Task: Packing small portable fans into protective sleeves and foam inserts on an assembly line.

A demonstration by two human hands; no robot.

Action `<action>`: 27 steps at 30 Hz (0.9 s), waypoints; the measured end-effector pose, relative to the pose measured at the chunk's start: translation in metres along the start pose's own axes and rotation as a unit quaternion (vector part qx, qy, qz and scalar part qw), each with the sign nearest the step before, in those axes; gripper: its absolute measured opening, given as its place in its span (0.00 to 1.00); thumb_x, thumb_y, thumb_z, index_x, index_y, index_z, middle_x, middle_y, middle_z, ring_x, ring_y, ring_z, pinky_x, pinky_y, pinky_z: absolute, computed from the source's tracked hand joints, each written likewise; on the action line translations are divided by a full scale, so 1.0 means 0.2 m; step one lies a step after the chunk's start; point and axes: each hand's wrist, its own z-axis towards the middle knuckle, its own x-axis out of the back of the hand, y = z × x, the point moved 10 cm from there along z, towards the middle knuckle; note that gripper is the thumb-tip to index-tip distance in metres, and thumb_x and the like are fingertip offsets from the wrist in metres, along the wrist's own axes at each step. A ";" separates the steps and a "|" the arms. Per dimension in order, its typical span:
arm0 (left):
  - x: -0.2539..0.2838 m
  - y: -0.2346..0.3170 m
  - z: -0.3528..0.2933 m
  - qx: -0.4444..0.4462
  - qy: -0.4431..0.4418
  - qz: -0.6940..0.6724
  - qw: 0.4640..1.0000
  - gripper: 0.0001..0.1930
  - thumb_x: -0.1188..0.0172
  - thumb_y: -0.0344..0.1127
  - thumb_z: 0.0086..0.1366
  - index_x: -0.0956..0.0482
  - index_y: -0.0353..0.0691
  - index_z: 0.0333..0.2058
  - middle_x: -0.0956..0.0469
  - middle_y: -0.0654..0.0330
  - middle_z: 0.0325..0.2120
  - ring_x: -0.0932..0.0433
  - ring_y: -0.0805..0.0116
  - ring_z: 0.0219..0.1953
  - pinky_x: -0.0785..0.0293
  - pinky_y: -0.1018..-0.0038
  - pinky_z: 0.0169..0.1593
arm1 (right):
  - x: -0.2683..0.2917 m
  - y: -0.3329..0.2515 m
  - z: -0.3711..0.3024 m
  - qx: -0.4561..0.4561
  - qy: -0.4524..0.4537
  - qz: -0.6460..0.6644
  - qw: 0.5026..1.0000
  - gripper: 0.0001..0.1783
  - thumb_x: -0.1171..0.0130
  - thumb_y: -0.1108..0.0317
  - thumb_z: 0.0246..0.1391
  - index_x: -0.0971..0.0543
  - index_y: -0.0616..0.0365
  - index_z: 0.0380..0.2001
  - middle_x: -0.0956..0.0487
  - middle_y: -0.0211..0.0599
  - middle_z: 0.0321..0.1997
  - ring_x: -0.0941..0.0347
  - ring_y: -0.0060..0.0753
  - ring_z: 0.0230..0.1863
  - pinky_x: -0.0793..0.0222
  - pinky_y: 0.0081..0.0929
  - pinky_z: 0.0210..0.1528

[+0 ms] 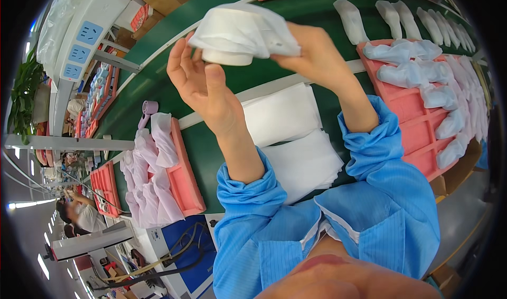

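Above the green belt, a white round-rimmed object (228, 58) is loosely covered by a thin white translucent wrap (237, 27); its exact kind is hidden. My right hand (311, 53) grips the gathered right end of the wrapped object, fingers closed. On the other side, my left hand (203, 82) has its fingers spread and its thumb up, the fingertips against the wrap's left edge. Below my hands lie two stacks of thin white sheets (280, 114), one nearer to me than the other.
At right, a pink tray (414, 122) holds several wrapped light-blue and lilac items. At left, another pink tray (185, 167) carries wrapped lilac items, with a bare lilac piece (149, 109) beside it. Wrapped white items (351, 22) line the green belt (317, 11). A metal post with blue sockets (90, 32) stands left.
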 end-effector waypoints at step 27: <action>0.32 -0.17 0.18 0.040 0.107 0.267 0.957 0.07 0.36 0.30 0.61 0.19 0.32 0.34 0.20 0.62 0.31 0.25 0.77 0.34 0.29 0.79 0.40 | -0.11 0.27 -0.06 -0.222 -0.165 0.094 0.956 0.25 0.33 0.58 0.49 0.24 0.60 0.47 0.25 0.28 0.29 0.33 0.17 0.23 0.37 0.17 0.21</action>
